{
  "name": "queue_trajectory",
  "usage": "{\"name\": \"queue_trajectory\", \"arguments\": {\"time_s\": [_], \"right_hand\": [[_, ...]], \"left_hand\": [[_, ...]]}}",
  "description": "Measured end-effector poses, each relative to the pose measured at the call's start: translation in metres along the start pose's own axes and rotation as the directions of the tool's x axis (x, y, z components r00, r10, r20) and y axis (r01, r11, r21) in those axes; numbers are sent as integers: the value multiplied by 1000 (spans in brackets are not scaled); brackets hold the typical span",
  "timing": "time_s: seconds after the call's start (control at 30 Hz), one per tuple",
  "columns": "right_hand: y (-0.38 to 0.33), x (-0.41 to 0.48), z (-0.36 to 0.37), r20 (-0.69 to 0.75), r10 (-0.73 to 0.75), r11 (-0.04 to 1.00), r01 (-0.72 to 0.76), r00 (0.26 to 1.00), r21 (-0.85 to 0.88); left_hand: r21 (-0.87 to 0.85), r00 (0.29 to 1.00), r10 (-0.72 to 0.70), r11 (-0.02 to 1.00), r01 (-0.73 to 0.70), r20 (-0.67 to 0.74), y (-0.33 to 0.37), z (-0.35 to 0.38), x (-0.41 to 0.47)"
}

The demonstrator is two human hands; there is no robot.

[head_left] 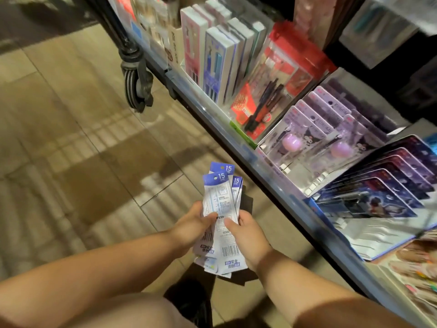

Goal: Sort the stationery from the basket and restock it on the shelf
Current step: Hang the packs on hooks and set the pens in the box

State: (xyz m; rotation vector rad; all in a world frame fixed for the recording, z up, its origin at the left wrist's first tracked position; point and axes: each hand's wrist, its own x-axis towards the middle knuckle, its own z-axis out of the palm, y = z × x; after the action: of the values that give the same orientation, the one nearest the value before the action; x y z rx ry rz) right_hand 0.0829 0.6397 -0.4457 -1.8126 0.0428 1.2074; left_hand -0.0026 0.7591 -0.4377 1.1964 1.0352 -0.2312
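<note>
I hold a small fan of white ruler packs [218,200] with blue tops marked 15 cm, low in the middle of the head view. My left hand [192,227] grips the packs from the left, thumb across the front one. My right hand [248,235] grips them from the right, thumb on the front. The packs sit over the floor, just left of the shelf edge [236,147]. No basket is in view.
The shelf runs diagonally along the right, stocked with boxed pen sets [217,62], red pen packs [272,86], purple carded items [314,131] and dark carded packs [383,185]. A cart wheel [137,86] stands on the tiled floor at upper left.
</note>
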Motion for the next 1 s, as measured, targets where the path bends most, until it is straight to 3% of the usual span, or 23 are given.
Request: {"name": "queue_trajectory", "arguments": {"time_s": [0.2,0.3,0.4,0.5,0.63,0.77,0.9,1.0], "right_hand": [[-47,-35,-33,-116,-275,962,273,955,-26],[-65,-62,-45,-173,-431,902,417,886,-111],[-80,-98,-55,-219,-528,848,496,821,-184],[-98,-139,-69,-265,-645,759,564,716,-325],[-120,-201,-92,-297,-803,589,614,517,-525],[-126,-263,-116,-340,-824,566,653,452,-504],[-126,-328,-147,-378,-825,562,674,420,-479],[-122,-375,-182,-395,-830,555,653,394,-515]], "left_hand": [[-229,986,166,960,-163,-6,39,28,-20],[-376,970,213,914,-154,120,56,36,-39],[-414,911,280,900,-139,303,80,41,-71],[-428,873,342,886,-177,348,111,56,-115],[-380,816,416,886,-265,402,151,85,-186],[-273,751,473,881,-388,460,175,118,-255],[-42,765,532,830,-557,363,186,159,-309],[-42,749,533,825,-564,394,185,192,-351]]}}
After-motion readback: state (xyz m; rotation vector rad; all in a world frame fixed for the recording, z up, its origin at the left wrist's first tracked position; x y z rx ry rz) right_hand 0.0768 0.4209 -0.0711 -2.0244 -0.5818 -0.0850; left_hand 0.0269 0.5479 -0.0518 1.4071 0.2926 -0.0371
